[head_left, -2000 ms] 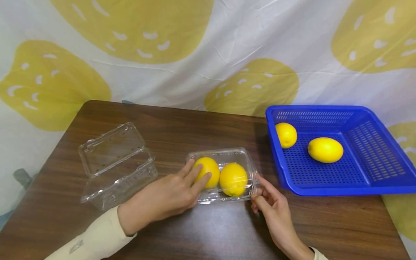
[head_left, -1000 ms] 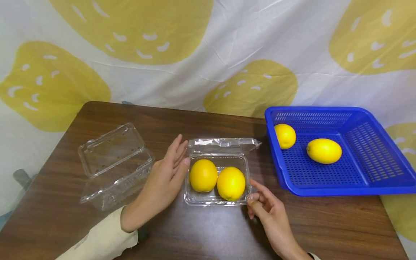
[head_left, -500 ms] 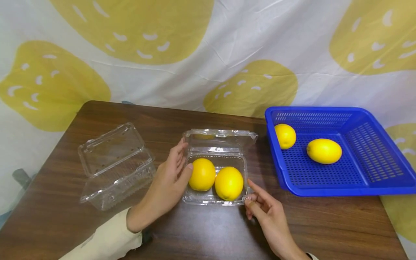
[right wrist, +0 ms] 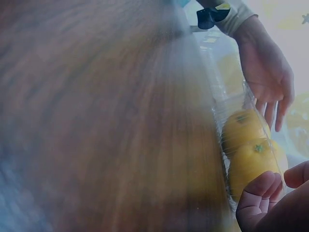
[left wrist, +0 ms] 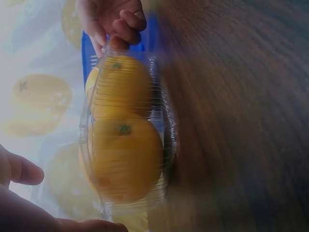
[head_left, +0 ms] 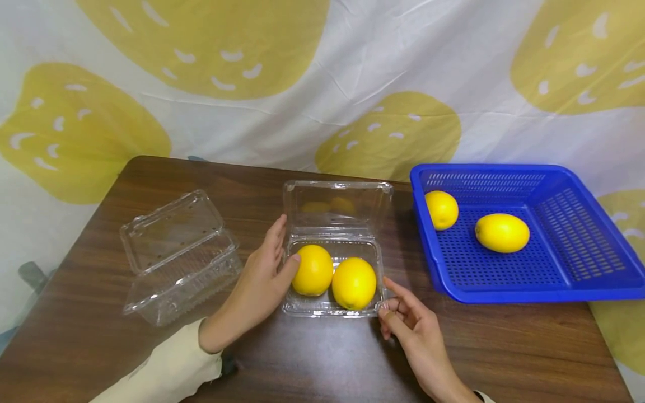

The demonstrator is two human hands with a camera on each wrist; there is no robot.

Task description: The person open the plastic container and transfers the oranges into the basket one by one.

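Two round yellow oranges, a left one (head_left: 312,271) and a right one (head_left: 354,283), sit side by side in a clear plastic clamshell box (head_left: 322,313). Its lid (head_left: 339,207) stands swung back toward the wall. My left hand (head_left: 259,280) lies along the box's left side, fingers extended, thumb over the rim by the left orange. With thumb and curled fingers, my right hand (head_left: 415,330) pinches the front right corner of the box. In the left wrist view the oranges (left wrist: 128,157) show green stem ends through the ribbed wall. The right wrist view shows right fingers (right wrist: 263,191) at the rim.
A second clear clamshell box (head_left: 183,280) stands lid-up at the left of the brown table (head_left: 312,364). At the right is a blue perforated basket (head_left: 504,294) holding a rounder yellow fruit (head_left: 442,211) and an oval one (head_left: 502,233). A fruit-print cloth (head_left: 282,129) hangs behind.
The lid has swung up and back from over the oranges. My left hand has moved off the left orange to the box's left side. My right hand stays at the front right corner.
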